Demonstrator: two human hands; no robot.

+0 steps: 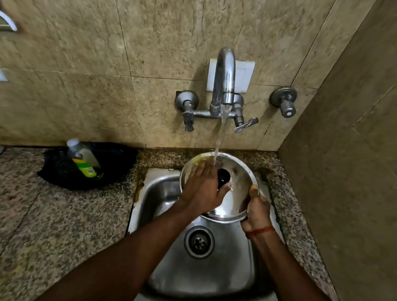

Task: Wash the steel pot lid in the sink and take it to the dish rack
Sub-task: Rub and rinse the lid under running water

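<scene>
left hand (202, 189) flat on top of the steel pot lid (236, 181), fingers straight and spread, pointing at its far rim, palm just left of lid centre. right hand (257, 212) grips the lid's near-right rim, thumb over the top face. Both forearms bare, converging on the lid. red thread (261, 230) on right wrist.

One lid (237, 184), two hands (202, 189) (257, 213), one bottle (84, 161)
</scene>
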